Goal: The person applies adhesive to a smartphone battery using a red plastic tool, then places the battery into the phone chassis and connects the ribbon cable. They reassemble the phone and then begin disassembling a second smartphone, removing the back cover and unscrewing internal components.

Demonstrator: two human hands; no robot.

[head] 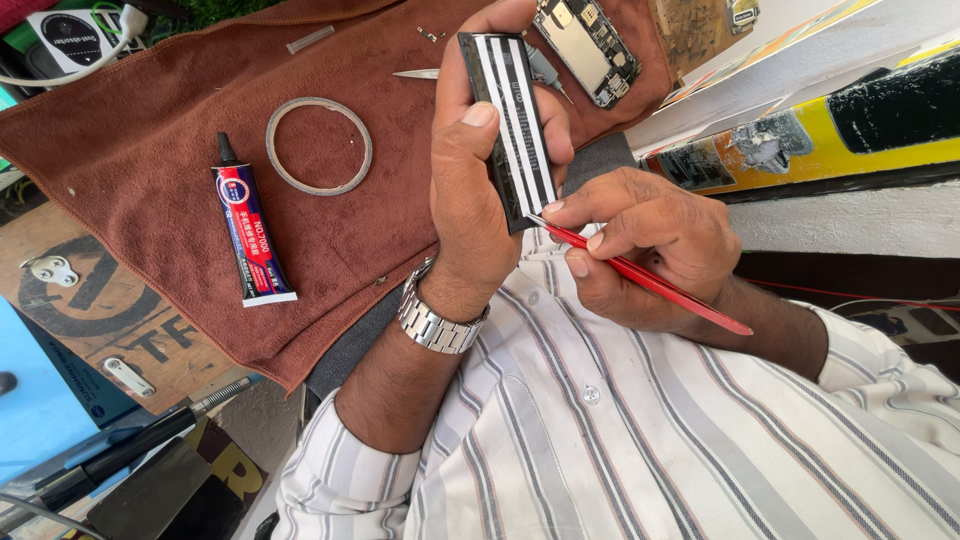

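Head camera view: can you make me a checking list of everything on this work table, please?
Surface: brown cloth spread over a wooden board.
Job's things: black strip with white stripes; thin red tool, its tip at the strip's lower end.
Clutter: glue tube, tape ring, opened phone, metal tweezers.
Fingers: left hand grips the strip; right hand pinches the red tool.
Cables: white cable, top left.
Surroundings: yellow and black object on the right.
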